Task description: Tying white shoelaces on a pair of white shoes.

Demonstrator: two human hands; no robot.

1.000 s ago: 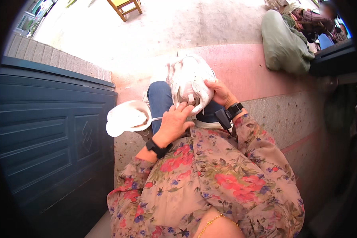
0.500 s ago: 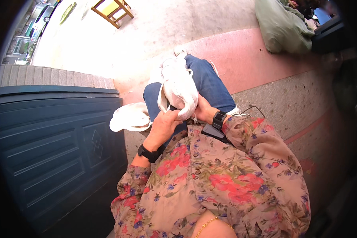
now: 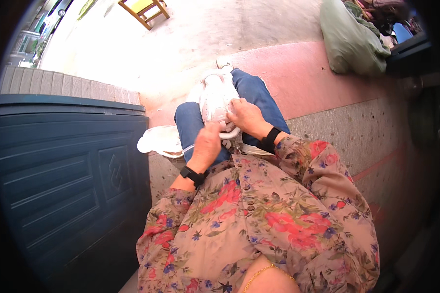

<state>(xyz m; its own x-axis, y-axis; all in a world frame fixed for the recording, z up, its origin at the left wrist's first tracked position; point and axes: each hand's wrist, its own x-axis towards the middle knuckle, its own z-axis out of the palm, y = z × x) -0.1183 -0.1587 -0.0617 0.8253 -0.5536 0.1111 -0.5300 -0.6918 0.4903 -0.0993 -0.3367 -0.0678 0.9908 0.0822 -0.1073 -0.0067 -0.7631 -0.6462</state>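
Note:
A white shoe (image 3: 217, 100) lies lengthwise over my lap, its rounded near end by my shirt hem. My right hand (image 3: 250, 118) is at the shoe's right side, fingers bent and pressed against its upper. Close to the near end is my left hand (image 3: 205, 146), its fingers closed and slightly smeared by motion; what they pinch, if anything, is hidden. Beside my left knee is a second white, shoe-like thing (image 3: 160, 140), partly covered by my leg. Blue jeans (image 3: 256, 95) cover my legs, and both wrists carry black bands.
A dark blue panelled door (image 3: 73, 171) stands close on my left, beside a low tiled ledge (image 3: 68, 88). Ahead is a wooden chair (image 3: 144, 12) with a yellow seat. A full green sack (image 3: 349, 41) rests at the far right on the pink and grey floor.
My right hand has moved up from under the shoe's near end to its right side. The shoe has been lowered and turned, showing its upper. My left hand has shifted slightly left.

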